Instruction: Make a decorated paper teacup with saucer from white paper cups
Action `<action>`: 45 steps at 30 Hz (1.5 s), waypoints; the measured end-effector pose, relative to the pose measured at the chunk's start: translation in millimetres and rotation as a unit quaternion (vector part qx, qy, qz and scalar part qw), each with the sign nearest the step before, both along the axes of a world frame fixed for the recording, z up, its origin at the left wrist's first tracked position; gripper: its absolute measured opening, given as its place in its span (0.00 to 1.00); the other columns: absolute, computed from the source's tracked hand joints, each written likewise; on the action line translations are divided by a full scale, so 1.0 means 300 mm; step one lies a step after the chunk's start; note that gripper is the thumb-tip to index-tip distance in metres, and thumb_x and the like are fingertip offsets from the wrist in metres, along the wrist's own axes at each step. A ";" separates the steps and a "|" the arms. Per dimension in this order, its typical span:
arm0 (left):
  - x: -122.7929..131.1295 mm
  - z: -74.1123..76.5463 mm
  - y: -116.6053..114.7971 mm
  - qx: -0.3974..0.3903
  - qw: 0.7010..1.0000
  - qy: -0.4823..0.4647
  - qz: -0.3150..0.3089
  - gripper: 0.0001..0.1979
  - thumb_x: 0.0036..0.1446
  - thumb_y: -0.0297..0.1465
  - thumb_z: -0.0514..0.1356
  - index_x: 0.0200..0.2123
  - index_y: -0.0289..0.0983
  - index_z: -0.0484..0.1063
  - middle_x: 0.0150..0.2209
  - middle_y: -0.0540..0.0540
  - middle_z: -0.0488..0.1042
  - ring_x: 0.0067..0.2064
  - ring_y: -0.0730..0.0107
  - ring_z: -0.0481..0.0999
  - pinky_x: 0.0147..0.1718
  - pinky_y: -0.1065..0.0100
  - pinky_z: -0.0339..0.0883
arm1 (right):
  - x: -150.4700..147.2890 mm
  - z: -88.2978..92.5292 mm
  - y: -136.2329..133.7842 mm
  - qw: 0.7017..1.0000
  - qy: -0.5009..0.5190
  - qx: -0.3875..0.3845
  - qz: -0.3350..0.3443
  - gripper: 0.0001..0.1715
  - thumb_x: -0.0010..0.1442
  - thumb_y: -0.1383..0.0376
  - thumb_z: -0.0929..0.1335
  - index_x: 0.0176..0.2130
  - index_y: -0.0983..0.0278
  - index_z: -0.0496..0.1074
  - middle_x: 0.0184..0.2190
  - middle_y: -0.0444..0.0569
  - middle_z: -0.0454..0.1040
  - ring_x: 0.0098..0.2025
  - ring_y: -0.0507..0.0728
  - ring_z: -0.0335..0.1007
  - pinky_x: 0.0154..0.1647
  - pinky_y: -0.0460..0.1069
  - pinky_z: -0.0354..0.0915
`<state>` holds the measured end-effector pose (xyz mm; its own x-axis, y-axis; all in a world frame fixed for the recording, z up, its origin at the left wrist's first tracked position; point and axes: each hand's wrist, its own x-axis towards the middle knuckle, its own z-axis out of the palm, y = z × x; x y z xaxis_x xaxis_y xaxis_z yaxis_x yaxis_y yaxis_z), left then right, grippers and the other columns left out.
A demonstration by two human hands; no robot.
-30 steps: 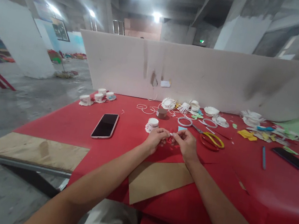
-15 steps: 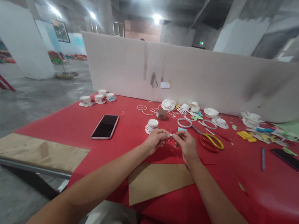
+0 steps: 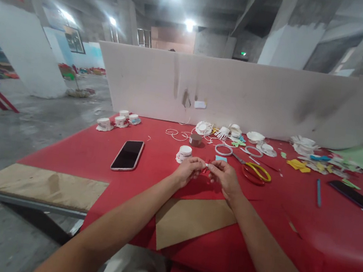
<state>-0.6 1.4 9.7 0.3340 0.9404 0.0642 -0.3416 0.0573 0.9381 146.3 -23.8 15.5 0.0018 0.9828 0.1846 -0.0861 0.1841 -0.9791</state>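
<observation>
The left hand [image 3: 190,170] and the right hand [image 3: 227,177] meet fingertip to fingertip, both pinching one small white-and-red piece [image 3: 207,165] held between them, just above the red desk [image 3: 155,164]. So little of it shows past the fingers that its exact shape cannot be told; a pull from either side could tear it or slip it free, and its red part, once dropped, might be hard to spot on the red surface. Just beside the left hand stands a white ruffled cup [image 3: 184,154], which a knuckle swinging outward could tip. Beyond the right hand's fingers lies a light blue paper square [image 3: 221,159], easily brushed aside. Farther right, yellow-and-red-handled scissors [image 3: 258,171] lie where a careless sweep could snag them. Nearer the body, the forearms pass over or beside a brown sheet [image 3: 192,224], so a dragging arm might shift it.
</observation>
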 end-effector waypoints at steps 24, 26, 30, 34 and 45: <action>0.009 -0.003 -0.010 0.099 0.986 0.109 0.083 0.09 0.43 0.35 0.63 0.24 0.35 0.68 0.15 0.55 0.64 0.16 0.81 0.58 0.16 0.75 0.51 | 0.002 -0.025 -0.009 0.892 -0.343 0.231 -0.184 0.11 0.55 0.59 0.66 0.28 0.61 0.76 0.25 0.48 0.72 0.27 0.54 0.66 0.30 0.49 0.62; 0.009 -0.001 -0.013 0.101 0.986 0.108 0.077 0.09 0.43 0.35 0.63 0.24 0.35 0.69 0.15 0.55 0.65 0.16 0.81 0.58 0.16 0.75 0.51 | 0.002 -0.025 -0.007 0.903 -0.326 0.216 -0.180 0.11 0.54 0.59 0.66 0.28 0.61 0.76 0.25 0.48 0.72 0.27 0.55 0.66 0.30 0.49 0.62; 0.009 0.003 -0.016 0.098 0.986 0.112 0.072 0.09 0.43 0.35 0.63 0.23 0.35 0.69 0.16 0.55 0.65 0.16 0.81 0.58 0.16 0.75 0.51 | 0.006 -0.030 0.000 0.930 -0.270 0.187 -0.165 0.11 0.51 0.57 0.68 0.27 0.61 0.76 0.25 0.48 0.74 0.27 0.55 0.67 0.31 0.50 0.62; 0.006 0.004 -0.015 0.104 0.985 0.119 0.071 0.10 0.43 0.36 0.64 0.24 0.34 0.70 0.16 0.54 0.65 0.16 0.81 0.58 0.16 0.75 0.51 | 0.007 -0.023 0.000 0.954 -0.227 0.140 -0.136 0.12 0.49 0.57 0.69 0.27 0.63 0.75 0.23 0.47 0.73 0.26 0.55 0.66 0.29 0.49 0.62; 0.002 0.006 -0.011 0.154 0.978 0.117 0.081 0.14 0.43 0.38 0.65 0.25 0.34 0.68 0.17 0.53 0.67 0.16 0.82 0.58 0.15 0.76 0.50 | -0.004 0.023 -0.027 0.987 -0.145 0.050 -0.052 0.17 0.48 0.53 0.68 0.23 0.64 0.69 0.12 0.39 0.62 0.14 0.48 0.54 0.16 0.45 0.52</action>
<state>0.0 -2.0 11.6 0.2221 0.9302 0.2922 -0.0963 -0.2773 0.9559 145.2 -32.1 22.3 0.0340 0.9569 0.2884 0.2189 0.2745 -0.9363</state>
